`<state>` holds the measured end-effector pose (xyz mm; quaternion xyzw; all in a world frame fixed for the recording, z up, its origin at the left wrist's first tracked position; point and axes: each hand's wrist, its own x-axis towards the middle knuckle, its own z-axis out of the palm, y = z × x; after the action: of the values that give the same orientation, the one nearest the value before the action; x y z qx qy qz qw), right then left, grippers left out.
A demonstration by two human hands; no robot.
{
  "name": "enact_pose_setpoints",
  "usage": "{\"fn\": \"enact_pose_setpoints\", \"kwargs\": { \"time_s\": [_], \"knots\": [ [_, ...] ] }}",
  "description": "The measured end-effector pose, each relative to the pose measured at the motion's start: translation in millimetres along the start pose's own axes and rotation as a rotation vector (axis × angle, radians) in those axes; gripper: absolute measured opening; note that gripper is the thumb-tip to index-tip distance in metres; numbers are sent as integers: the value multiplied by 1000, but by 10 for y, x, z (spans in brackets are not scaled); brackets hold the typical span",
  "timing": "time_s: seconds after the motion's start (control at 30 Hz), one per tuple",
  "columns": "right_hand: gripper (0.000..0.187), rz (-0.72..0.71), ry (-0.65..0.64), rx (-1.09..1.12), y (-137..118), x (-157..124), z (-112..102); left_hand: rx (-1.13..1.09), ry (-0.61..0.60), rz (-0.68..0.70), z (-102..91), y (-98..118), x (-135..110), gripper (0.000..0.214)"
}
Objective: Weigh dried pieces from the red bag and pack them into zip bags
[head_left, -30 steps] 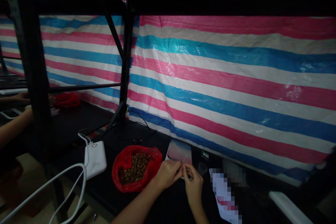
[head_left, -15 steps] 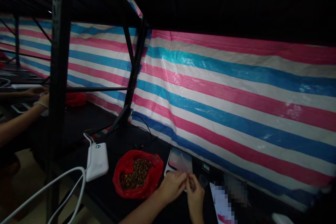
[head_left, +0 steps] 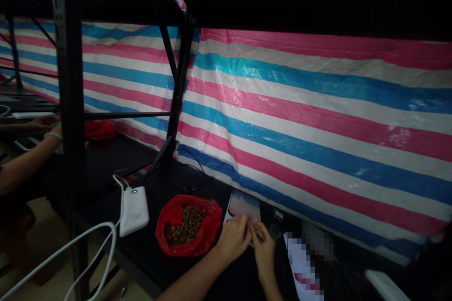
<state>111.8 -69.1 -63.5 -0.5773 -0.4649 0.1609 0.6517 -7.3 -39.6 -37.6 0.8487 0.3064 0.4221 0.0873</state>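
Observation:
My left hand [head_left: 233, 239] and my right hand [head_left: 264, 245] meet fingertip to fingertip low in the view, above the black table. Both are closed in a pinch. A small pale bit shows at the fingertips, too small to name. Just behind them lies a flat, light-framed object with a glossy screen-like face [head_left: 243, 204], partly covered by my left hand. To the left stands a red plastic bag [head_left: 164, 225], its mouth spread wide, full of small brown-gold pieces [head_left: 189, 225]. A small round clear piece [head_left: 274, 231] lies beside my right hand.
A white power bank [head_left: 134, 211] with a white cable [head_left: 106, 230] sits left of the bag. Black rack posts [head_left: 68, 103] rise at left, before a striped plastic sheet [head_left: 300, 117]. Another person's hand [head_left: 44, 123] works at far left near another red bag [head_left: 99, 130]. Partly blurred printed paper [head_left: 300, 263] lies at right.
The camera view has shifted slightly, so the table things appear a little higher. My hands stay together in a pinch, and a pale bit now shows at the fingertips.

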Motion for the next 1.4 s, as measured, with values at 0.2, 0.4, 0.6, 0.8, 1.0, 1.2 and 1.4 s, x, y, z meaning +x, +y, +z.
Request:
{"fn": "enact_pose_setpoints", "kwargs": {
  "time_s": [0.2,0.4,0.6,0.8,1.0,1.2,1.4],
  "knots": [
    [21,-112,-39,-185,-127,-85,0,35,88,9,-15,-23,9,15],
    [29,32,27,-54,-89,11,-47,60,125,224,-25,-35,-4,31],
    [23,81,19,-22,-18,42,-58,85,-55,363,-87,-25,14,31],
    [23,-32,-2,-213,-102,15,-36,-6,-246,373,-197,66,38,42],
    [28,-10,6,-152,-92,51,-55,41,-230,347,-281,40,95,47],
    [28,-14,20,-121,-66,79,-99,171,-227,341,-314,-21,155,57],
    [29,-49,-15,-91,-115,61,-115,268,-244,358,-314,-66,159,51]
  ]
}}
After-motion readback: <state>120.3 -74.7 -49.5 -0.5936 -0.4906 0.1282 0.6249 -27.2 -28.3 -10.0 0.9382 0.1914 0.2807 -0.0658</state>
